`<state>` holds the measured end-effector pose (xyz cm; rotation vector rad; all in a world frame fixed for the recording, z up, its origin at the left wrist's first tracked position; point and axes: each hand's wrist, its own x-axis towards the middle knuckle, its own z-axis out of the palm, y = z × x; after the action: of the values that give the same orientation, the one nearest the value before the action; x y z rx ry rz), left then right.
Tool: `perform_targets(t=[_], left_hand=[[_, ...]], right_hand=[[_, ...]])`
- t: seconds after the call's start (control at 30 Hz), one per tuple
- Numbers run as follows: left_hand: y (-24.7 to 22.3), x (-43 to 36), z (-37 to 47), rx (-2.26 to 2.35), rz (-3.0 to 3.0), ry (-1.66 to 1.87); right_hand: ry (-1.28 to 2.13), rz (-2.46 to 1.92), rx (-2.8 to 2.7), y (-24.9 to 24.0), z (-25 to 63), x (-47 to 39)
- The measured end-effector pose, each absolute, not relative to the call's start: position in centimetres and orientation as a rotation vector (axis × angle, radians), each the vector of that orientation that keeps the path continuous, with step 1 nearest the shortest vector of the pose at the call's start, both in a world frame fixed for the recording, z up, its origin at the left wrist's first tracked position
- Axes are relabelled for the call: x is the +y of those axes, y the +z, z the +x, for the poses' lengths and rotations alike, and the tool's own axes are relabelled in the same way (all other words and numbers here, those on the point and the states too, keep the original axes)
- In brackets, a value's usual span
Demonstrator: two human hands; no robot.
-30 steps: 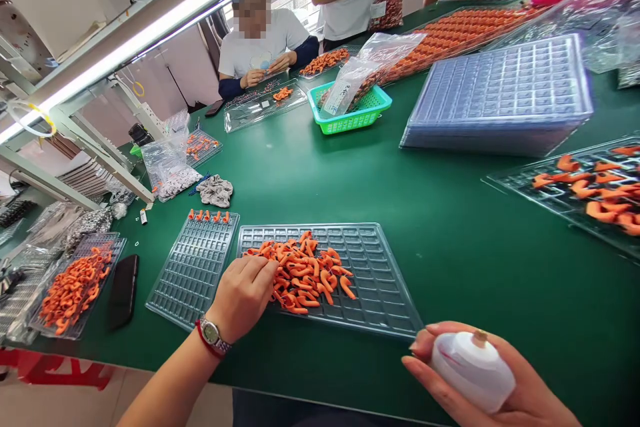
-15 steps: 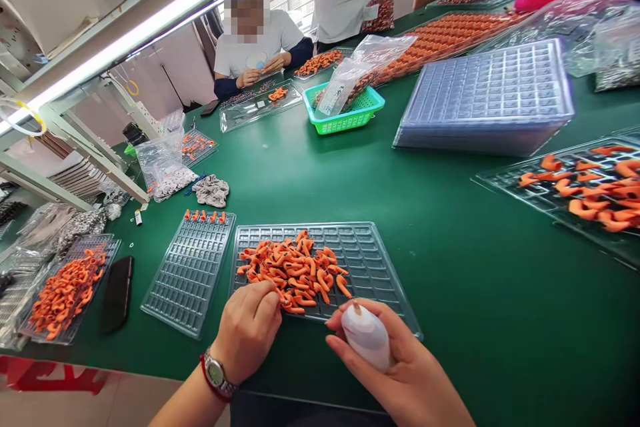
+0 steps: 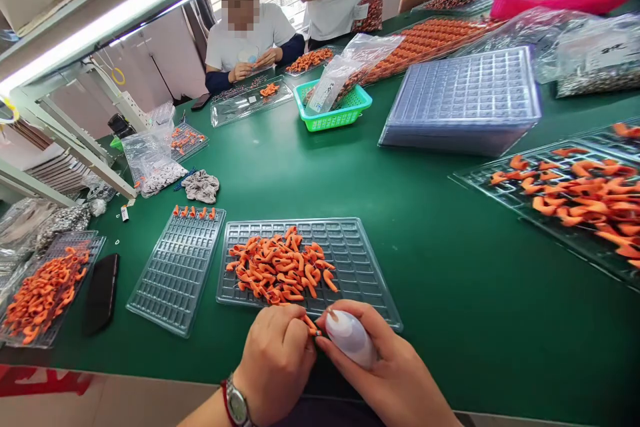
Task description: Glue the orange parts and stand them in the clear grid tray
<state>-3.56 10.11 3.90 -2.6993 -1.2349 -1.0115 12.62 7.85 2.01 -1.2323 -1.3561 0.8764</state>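
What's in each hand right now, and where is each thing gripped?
The left hand pinches one small orange part by its near end. The right hand wraps the body of a small white bottle, leaving its nozzle free.

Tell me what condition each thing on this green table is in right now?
Left hand: pinching one orange piece.
Right hand: gripping white bottle, nozzle towards the piece.
Middle tray: heaped with loose orange parts.
Left tray: one row filled.
Green basket: holds a bag.
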Motion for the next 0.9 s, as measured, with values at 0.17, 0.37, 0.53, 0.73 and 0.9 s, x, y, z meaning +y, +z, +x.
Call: perform_targets(t=[0.17, 0.37, 0.53, 0.73, 0.9], left_hand=[[3.2, 9.3, -3.5, -1.310, -2.657, -1.011], [3.4, 8.9, -3.8, -1.360, -2.632, -1.022], [4.4, 8.5, -4.0, -1.373, -2.610, -1.005], [5.7, 7.6, -4.1, -1.305, -2.587, -1.094], [6.7, 7.2, -4.1, -1.240, -2.574, -1.191]], right_hand=[[0.983, -1.233, -1.397, 2.7, 12.6, 8.0], [1.032, -1.217, -1.405, 2.8, 12.6, 8.1], [0.992, -1.139, -1.441, 2.1, 12.8, 7.6], [0.985, -1.051, -1.394, 2.4, 13.1, 6.9], [1.172, -0.997, -1.273, 2.5, 13.2, 6.2]])
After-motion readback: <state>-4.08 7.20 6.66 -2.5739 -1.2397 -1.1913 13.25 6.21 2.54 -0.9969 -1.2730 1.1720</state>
